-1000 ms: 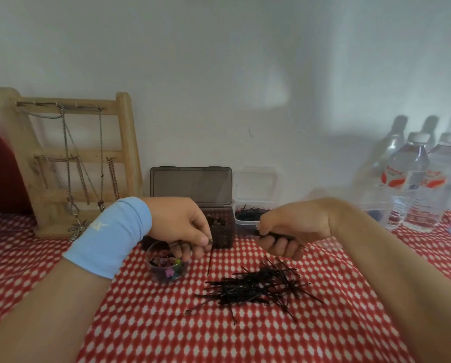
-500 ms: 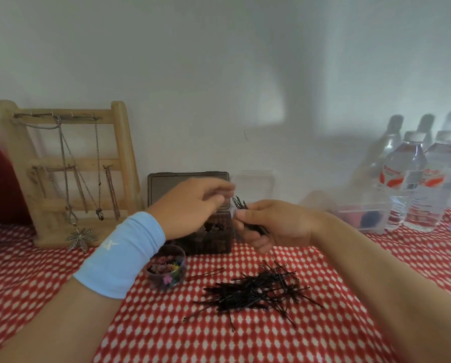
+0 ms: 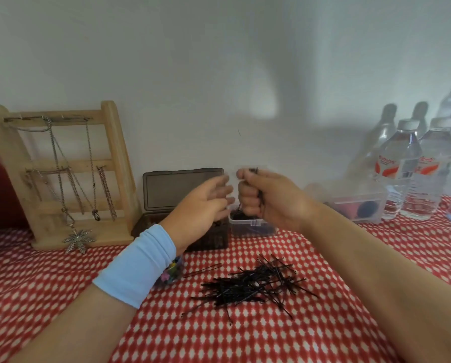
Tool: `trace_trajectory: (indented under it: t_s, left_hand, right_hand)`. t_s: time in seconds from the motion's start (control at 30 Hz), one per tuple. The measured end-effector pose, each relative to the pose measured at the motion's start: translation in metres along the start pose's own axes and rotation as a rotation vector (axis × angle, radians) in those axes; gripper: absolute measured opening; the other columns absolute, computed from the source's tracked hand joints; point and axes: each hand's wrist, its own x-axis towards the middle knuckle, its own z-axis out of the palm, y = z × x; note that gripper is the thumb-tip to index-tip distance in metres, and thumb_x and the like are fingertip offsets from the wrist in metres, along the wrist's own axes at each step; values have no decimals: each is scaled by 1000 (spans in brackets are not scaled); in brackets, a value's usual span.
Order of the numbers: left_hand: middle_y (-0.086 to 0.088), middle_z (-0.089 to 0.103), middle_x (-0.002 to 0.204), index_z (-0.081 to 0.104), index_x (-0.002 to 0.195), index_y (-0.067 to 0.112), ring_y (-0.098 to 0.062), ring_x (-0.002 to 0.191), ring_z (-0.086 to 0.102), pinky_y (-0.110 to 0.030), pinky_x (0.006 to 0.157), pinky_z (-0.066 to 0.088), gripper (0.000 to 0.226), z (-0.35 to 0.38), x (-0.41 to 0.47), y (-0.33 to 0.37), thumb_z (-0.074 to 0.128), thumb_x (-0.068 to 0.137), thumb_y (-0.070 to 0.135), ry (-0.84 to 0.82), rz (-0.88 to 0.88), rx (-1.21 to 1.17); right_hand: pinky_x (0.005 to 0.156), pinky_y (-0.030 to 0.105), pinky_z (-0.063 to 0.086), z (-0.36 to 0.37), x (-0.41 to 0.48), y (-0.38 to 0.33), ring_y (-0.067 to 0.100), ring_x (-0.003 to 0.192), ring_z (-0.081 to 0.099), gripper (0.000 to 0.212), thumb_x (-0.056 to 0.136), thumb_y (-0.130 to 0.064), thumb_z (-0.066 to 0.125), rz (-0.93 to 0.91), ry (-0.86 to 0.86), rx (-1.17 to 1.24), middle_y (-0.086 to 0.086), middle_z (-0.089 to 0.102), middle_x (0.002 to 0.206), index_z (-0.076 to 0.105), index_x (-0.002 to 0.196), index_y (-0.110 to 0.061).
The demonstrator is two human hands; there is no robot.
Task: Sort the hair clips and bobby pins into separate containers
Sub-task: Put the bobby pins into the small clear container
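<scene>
**Bobby pin sorting: one fistful over the tub**

My right hand (image 3: 269,200) is up over the small clear tub (image 3: 250,227) at the back of the table. Its fingers (image 3: 246,195) are clenched in a fist round a bunch of bobby pins (image 3: 253,171). I'm holding them on end, with tips poking out above and below the fist. That way they're lined up and should go in as one bundle instead of scattering everywhere. The tub sits right under the fist and already has a dark layer of pins in it, so it's a short drop.

My left hand (image 3: 200,208), the one with the light blue wristband (image 3: 138,265), is just beside the fist. Its fingers (image 3: 221,191) are loose and spread, holding nothing. I can't tell if they actually touch the other hand. My guess is it's there to square up the bundle or catch strays.

There's a big loose pile of bobby pins (image 3: 250,286) on the red-and-white checked cloth (image 3: 271,336) between my forearms, so plenty is left to do. The hair clips (image 3: 170,273) are the colourful bits in the little round cup (image 3: 178,265), which is half hidden behind my left wrist. Keeping it off to the left means the two kinds don't get mixed.

A smoky box (image 3: 182,187) stands open just left of the tub. My hand blocks most of the inside, so no idea what's in it.

The main worry is the tub being small. If I let go sloppy, the pins could spring over the rim.
</scene>
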Motion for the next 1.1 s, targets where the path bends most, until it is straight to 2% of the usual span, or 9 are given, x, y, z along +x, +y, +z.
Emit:
trace_trajectory:
  t_s: [0.1,0.23,0.43,0.6,0.7,0.77,0.9,0.97,1.1]
  left_hand:
    - [-22,61,128,44,137,-2,-31,114,65,-40,99,51,37,12,-6,6,44,100,-1,-91,-263,-325]
    - [-32,61,123,45,131,-15,-39,118,61,-44,103,48,36,13,-9,10,40,99,1,-174,-385,-790]
    - [-36,56,128,45,127,-18,-41,125,54,-48,108,42,44,10,-12,13,42,90,4,-270,-393,-900]
    - [-25,68,115,39,138,-1,-32,104,70,-41,95,54,37,-1,-5,22,42,103,11,-101,-354,-271]
    - [-12,71,109,47,137,7,-21,96,71,-32,86,57,36,-12,14,27,46,101,8,72,-225,130]
    - [-5,70,115,53,133,12,-15,101,68,-31,92,54,36,-16,31,25,47,98,8,161,-87,345]
    - [4,59,135,48,140,20,-13,124,54,-24,106,37,42,-12,47,9,40,100,12,52,73,763]
    - [1,50,147,40,147,21,-16,132,48,-25,108,33,47,-8,49,-1,40,101,13,-24,94,892]
    - [-1,39,155,32,152,23,-19,139,39,-27,111,29,50,-4,49,-14,41,103,20,-90,95,987]
  right_hand:
    - [50,23,33,2,4,-6,12,55,34,22,109,-15,35,-193,105,109,-2,36,64,54,99,-11]
    - [57,27,40,3,8,4,13,58,39,22,108,-7,35,-280,172,-85,-2,40,64,56,103,-11]
    - [68,28,45,2,4,6,14,64,47,19,107,-4,36,-220,122,-231,-1,46,68,53,102,-11]
    - [59,28,48,-9,2,-14,13,58,41,18,108,-7,36,-108,124,-294,-2,42,67,52,101,-13]
    - [54,24,40,-20,12,-24,11,60,42,15,107,-13,39,39,171,-822,-3,47,73,54,103,-15]
    - [64,25,41,-25,26,-25,13,73,50,16,106,-15,41,80,152,-1223,-1,55,88,57,108,-14]
    - [94,33,47,-27,45,-17,20,104,59,19,104,-25,52,178,46,-1582,2,65,115,62,118,-16]
    - [104,36,47,-26,44,-16,20,112,61,28,100,-25,59,235,-12,-1617,1,66,125,63,126,-18]
    - [106,31,40,-29,30,-27,15,119,61,36,98,-17,62,260,-20,-1515,-3,66,132,64,133,-20]
